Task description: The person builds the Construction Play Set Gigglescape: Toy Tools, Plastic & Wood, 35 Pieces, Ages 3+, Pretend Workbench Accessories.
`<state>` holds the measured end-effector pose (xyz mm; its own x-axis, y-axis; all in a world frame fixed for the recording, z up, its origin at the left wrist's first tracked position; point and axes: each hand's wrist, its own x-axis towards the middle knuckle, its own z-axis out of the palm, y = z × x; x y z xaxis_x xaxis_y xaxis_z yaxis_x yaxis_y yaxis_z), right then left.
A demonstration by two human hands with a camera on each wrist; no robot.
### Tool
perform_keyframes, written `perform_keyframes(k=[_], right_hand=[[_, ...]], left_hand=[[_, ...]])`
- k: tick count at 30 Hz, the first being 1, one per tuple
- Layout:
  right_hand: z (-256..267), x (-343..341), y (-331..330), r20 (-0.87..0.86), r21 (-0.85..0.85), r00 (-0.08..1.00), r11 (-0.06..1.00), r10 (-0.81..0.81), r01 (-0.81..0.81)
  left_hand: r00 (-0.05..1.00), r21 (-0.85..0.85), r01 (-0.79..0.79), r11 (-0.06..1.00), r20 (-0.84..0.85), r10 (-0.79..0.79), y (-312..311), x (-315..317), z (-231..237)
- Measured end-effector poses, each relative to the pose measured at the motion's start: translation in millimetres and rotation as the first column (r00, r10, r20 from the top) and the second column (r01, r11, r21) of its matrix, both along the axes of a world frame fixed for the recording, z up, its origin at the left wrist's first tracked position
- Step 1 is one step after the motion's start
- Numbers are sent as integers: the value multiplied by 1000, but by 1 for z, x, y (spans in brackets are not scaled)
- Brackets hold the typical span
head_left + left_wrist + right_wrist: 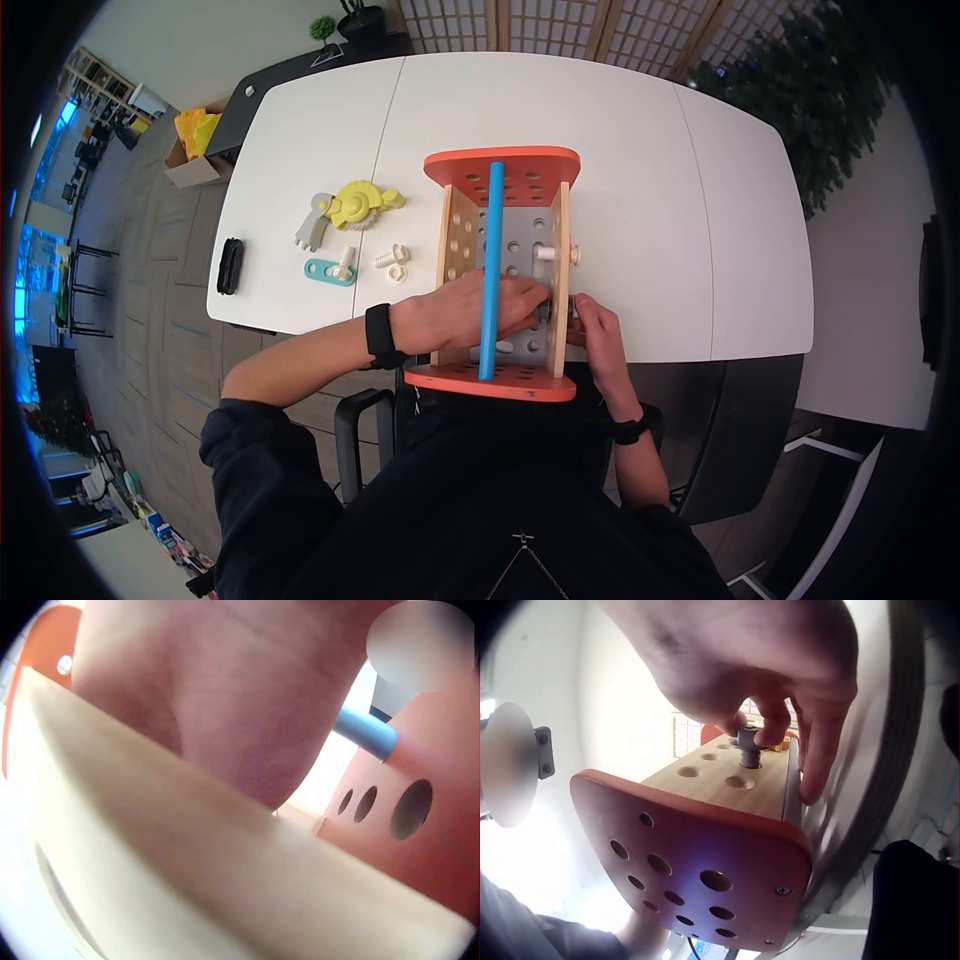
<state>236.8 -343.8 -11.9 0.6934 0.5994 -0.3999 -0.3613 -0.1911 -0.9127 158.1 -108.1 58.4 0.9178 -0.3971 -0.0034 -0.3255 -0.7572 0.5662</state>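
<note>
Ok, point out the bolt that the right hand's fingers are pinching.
The grey bolt at the wooden side panel; the other visible bolts are whitish.

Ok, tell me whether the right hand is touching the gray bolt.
Touching: the right wrist view shows the right hand pinching the gray bolt by its head.

Bright, fisheye edges, left wrist view blurred

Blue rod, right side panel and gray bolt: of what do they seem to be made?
Blue rod: smooth, evenly coloured, so perhaps painted wood; plastic is possible.
Right side panel: pale tan with faint grain, so likely wood, bare or clear-coated.
Gray bolt: dull, uniform gray with thick threads, probably plastic, though painted wood is possible.
</note>
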Motion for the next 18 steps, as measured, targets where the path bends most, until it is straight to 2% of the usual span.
perform_keyframes(k=[4,6,12,15,18], right_hand=[[8,-2,1,-36,18,999,1000,-16,16],[9,-2,0,-42,23,999,1000,-19,20],[6,3,-14,97,-17,995,1000,10,-8],[19,2,-16,293,42,956,999,-25,13],[9,7,-19,255,202,967,978,-1,-52]], left_hand=[[998,79,43,996,-52,-39,2,8,2],[999,53,28,998,-34,-26,3,7,-4],[999,43,-16,999,-28,17,1,3,-1],[999,33,-33,999,4,33,1,1,1],[999,27,-24,999,37,23,1,2,-1]])
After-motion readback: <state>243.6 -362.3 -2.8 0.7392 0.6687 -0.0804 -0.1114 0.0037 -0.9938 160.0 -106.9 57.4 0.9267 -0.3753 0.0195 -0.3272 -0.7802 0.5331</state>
